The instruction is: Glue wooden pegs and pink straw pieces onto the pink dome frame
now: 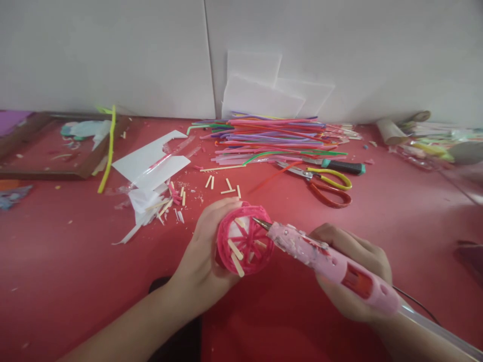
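Note:
My left hand is wrapped round a pink round craft piece, a ring of wound pink straw with spokes and short cream sticks stuck on it. My right hand grips a pink glue gun. Its metal tip touches the upper face of the pink piece near the rim. Both hands rest low over the red table.
Red-and-yellow-handled scissors and a green-black handled tool lie behind the hands. A heap of coloured straws, white paper sheets, cut cream stick bits, a wooden tray at left and clutter at right fill the back.

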Demonstrator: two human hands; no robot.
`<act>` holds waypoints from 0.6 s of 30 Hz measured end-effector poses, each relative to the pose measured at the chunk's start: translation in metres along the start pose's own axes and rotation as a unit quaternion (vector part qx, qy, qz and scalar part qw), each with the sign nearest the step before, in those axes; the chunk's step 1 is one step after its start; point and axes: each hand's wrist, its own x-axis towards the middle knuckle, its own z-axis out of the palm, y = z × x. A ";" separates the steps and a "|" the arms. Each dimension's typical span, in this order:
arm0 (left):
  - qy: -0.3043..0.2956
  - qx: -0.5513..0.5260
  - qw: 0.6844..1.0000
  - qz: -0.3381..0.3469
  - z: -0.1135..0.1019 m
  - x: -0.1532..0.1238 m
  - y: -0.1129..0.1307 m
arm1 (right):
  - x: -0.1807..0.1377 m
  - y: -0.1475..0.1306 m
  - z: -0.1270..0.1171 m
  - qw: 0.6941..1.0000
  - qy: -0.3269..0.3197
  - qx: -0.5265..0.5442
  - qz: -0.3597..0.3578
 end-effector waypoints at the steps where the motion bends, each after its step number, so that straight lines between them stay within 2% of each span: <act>1: 0.001 0.005 1.000 0.003 0.000 0.000 0.000 | 0.000 0.000 0.000 1.000 0.000 -0.001 0.000; 12: 0.006 0.006 1.000 0.008 0.000 -0.002 -0.002 | 0.000 0.001 0.001 1.000 0.016 -0.004 -0.012; 18: -0.007 0.029 0.999 0.015 -0.001 0.000 0.000 | 0.000 -0.004 -0.002 1.000 -0.008 -0.002 0.011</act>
